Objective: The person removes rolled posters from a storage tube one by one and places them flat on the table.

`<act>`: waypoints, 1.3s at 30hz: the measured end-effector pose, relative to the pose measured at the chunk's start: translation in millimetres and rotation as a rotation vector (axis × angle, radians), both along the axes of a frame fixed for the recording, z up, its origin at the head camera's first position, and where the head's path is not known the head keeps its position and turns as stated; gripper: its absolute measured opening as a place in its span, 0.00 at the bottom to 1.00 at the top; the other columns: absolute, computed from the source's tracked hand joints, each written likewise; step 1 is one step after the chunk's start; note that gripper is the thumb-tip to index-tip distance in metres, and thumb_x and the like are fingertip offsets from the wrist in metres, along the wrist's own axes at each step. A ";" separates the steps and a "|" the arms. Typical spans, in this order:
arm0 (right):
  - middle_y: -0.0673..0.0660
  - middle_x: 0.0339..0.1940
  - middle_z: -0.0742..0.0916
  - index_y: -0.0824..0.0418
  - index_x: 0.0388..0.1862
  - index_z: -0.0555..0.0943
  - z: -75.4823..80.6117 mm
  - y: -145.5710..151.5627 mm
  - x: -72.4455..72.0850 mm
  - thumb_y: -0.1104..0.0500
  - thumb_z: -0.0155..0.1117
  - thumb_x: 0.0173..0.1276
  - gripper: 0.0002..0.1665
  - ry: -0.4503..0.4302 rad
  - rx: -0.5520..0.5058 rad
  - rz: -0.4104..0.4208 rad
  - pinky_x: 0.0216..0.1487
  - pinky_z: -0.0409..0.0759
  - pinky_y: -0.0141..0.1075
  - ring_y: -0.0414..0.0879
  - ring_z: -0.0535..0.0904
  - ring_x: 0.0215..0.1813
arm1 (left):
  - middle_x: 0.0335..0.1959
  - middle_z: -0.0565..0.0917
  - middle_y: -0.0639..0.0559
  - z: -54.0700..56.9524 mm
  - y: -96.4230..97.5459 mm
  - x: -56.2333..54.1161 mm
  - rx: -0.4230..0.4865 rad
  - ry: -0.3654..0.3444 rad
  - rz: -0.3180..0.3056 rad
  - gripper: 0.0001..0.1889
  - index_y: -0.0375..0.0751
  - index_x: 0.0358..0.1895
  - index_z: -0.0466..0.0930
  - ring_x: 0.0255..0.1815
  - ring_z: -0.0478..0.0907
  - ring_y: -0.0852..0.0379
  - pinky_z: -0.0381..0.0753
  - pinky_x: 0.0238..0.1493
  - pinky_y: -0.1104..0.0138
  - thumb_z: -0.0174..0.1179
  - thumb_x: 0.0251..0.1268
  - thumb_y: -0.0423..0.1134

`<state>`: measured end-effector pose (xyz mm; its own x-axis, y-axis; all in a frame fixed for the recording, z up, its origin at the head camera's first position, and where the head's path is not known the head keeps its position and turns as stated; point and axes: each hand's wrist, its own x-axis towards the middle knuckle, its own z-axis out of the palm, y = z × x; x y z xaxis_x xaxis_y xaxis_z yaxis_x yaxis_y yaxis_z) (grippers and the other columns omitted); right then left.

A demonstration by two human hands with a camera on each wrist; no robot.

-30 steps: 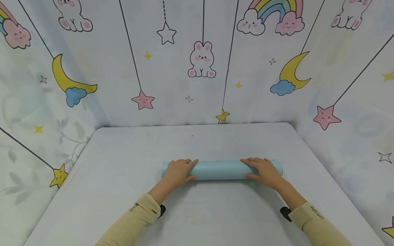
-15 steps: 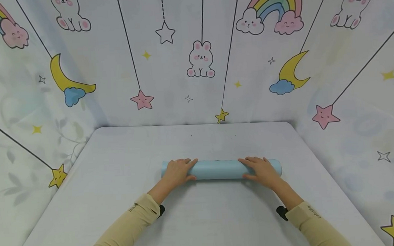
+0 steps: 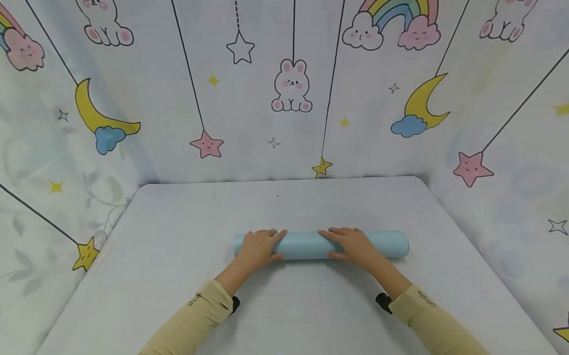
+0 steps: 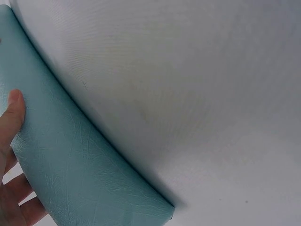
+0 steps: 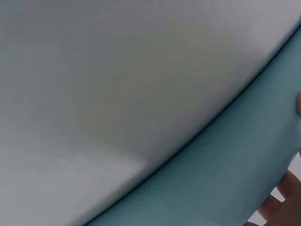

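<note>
A light blue roll [image 3: 306,245] of smooth, leather-like sheet lies crosswise on the white tabletop. My left hand [image 3: 257,250] holds it near its left end, with the thumb on the near side and the fingers over the far side. Closer to the middle, my right hand [image 3: 354,246] spans it in the same way. The left wrist view shows creases in the roll's surface [image 4: 84,160] and the left thumb [image 4: 13,115] against it. In the right wrist view the roll [image 5: 225,165] fills the lower right, and only part of the right hand [image 5: 287,202] shows.
The white tabletop [image 3: 290,315] runs out to rounded corners at the back. Cloth walls with rabbits, moons and stars [image 3: 292,87] stand behind it and on both sides. A black strap piece [image 3: 384,303] sits at the right wrist, below the beige sleeve [image 3: 434,319].
My right hand has slid left along the roll, from near its right end towards the middle, leaving that end uncovered. The left hand and the roll have stayed in place.
</note>
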<state>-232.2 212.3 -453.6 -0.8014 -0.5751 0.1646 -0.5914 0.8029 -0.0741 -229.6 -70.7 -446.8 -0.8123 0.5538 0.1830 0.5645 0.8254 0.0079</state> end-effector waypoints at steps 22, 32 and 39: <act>0.59 0.54 0.79 0.51 0.65 0.69 8.5 -37.4 -3.3 0.43 0.66 0.54 0.39 -0.007 0.035 0.060 0.44 0.74 0.53 0.56 0.78 0.50 | 0.51 0.79 0.48 -0.6 1.2 -1.6 0.015 -0.003 -0.003 0.36 0.49 0.61 0.71 0.48 0.77 0.48 0.76 0.40 0.51 0.62 0.48 0.60; 0.58 0.56 0.79 0.51 0.65 0.68 8.7 -39.2 -3.7 0.43 0.66 0.55 0.39 -0.038 0.034 0.048 0.47 0.72 0.54 0.55 0.76 0.53 | 0.57 0.74 0.47 -5.4 -1.7 -2.7 0.025 -0.069 0.040 0.36 0.50 0.64 0.67 0.56 0.72 0.46 0.70 0.49 0.45 0.60 0.51 0.61; 0.58 0.56 0.78 0.51 0.65 0.68 8.7 -39.2 -2.1 0.43 0.66 0.55 0.39 -0.053 0.032 0.034 0.47 0.72 0.55 0.56 0.75 0.54 | 0.61 0.71 0.47 -6.7 -8.8 -1.8 0.068 -0.066 0.012 0.36 0.49 0.65 0.66 0.58 0.70 0.48 0.68 0.50 0.46 0.58 0.53 0.60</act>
<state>-234.3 173.1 -444.8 -0.7881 -0.6067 0.1037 -0.6147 0.7847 -0.0802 -231.4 -79.5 -453.5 -0.8307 0.5317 0.1652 0.5505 0.8287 0.1010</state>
